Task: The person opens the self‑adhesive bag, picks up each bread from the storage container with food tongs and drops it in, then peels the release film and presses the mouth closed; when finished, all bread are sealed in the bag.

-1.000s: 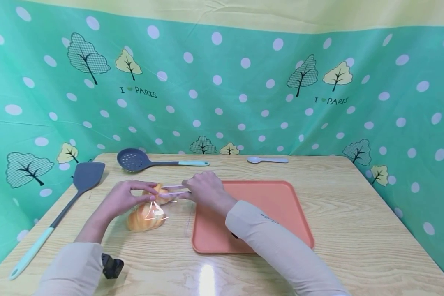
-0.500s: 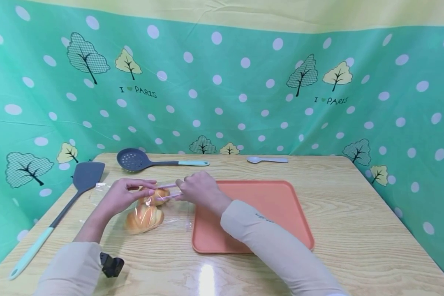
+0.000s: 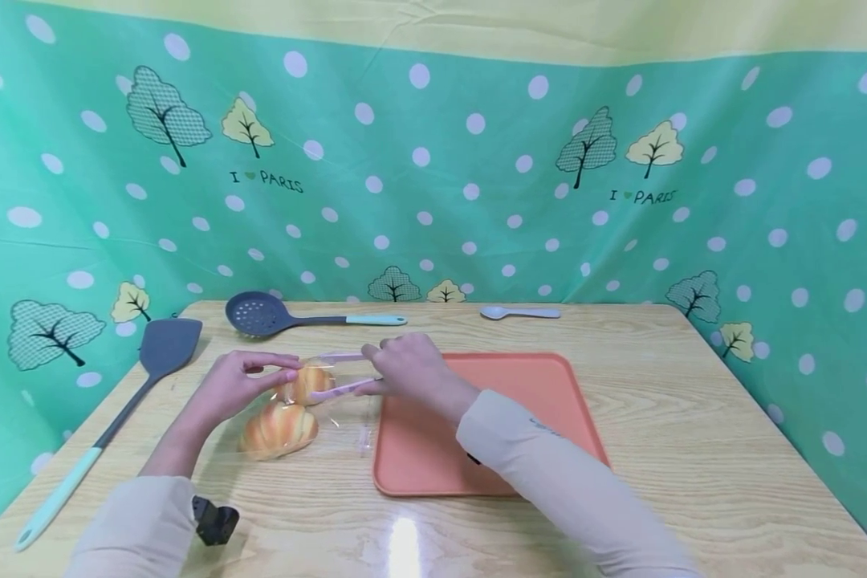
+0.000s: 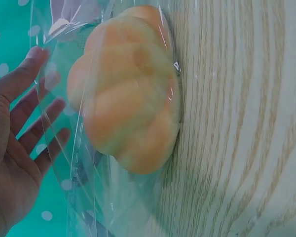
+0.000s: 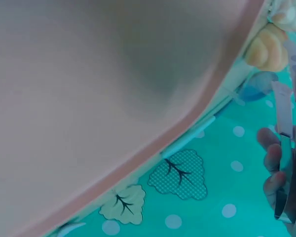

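Two bread rolls, a smaller one (image 3: 311,384) behind a larger one (image 3: 279,429), lie at the table's left with clear plastic bag film (image 3: 364,437) around them. My left hand (image 3: 234,385) pinches the bag's edge beside the smaller roll. The left wrist view has the larger roll (image 4: 130,94) close up under the film, with my left fingers partly seen through it. In my right hand (image 3: 412,365) are tongs (image 3: 339,391) with pale pink tips, spread apart just right of the smaller roll. The right wrist view shows the tongs (image 5: 284,111) and curled right fingers at its edge.
A pink tray (image 3: 441,474) sits under my right forearm. Behind are a skimmer (image 3: 260,313) and a small lilac spoon (image 3: 520,312). A dark turner (image 3: 126,409) with a mint handle lies along the left edge. A polka-dot cloth (image 3: 477,201) hangs behind the table.
The tongs' tips were closer together and have spread apart. My right hand moved left, then back right. The smaller roll now lies left of the tips; my left hand has barely moved.
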`<state>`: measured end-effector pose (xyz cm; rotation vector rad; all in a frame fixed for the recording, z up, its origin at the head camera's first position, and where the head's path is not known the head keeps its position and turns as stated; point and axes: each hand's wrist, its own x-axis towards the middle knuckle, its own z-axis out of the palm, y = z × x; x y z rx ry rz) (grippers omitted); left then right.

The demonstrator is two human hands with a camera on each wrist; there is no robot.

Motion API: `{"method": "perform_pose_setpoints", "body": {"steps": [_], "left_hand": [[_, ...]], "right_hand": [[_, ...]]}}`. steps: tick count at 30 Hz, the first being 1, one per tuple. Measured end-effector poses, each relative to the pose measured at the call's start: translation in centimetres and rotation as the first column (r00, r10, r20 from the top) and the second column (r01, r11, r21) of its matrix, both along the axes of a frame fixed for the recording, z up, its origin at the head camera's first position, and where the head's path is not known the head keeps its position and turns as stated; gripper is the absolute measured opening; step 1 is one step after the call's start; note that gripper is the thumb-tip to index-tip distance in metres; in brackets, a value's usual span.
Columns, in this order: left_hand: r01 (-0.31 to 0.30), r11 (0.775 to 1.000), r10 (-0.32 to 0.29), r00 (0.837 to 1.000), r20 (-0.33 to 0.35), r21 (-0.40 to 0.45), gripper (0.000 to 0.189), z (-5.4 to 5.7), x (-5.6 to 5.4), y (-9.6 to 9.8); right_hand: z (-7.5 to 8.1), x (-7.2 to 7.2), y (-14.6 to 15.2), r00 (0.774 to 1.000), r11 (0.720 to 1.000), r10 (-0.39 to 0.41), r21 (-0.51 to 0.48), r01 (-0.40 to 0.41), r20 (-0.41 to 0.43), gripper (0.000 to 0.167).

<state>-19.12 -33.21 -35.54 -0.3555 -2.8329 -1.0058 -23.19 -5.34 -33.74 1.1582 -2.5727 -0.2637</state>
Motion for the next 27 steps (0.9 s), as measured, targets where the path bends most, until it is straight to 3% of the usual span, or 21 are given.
{"method": "perform_pose_setpoints", "body": {"steps": [4, 11, 21, 27], "left_hand": [[0.000, 1.000, 0.000, 1.000, -0.006, -0.013, 0.030, -0.1, 0.1, 0.0], [-0.012, 1.000, 0.012, 1.000, -0.006, -0.016, 0.031, 0.0, 0.4, 0.0], [0.002, 1.000, -0.002, 1.000, 0.002, -0.029, 0.031, 0.0, 0.3, 0.1], [-0.002, 1.000, 0.002, 1.000, 0.005, -0.020, 0.031, -0.1, 0.4, 0.0]], "right_hand": [[0.7, 0.4, 0.9, 0.997, 0.999, -0.038, 0.020, 0.037, 0.060, 0.058], [1.4, 0.9, 2.8, 0.997, 0.999, -0.054, 0.001, 0.054, 0.060, 0.055], [1.9, 1.5, 6.7, 0.996, 0.985, -0.037, -0.166, 0.049, 0.075, 0.058], [2.0, 1.9, 9.1, 0.993, 0.958, -0.062, -0.272, 0.088, 0.102, 0.060]]}}
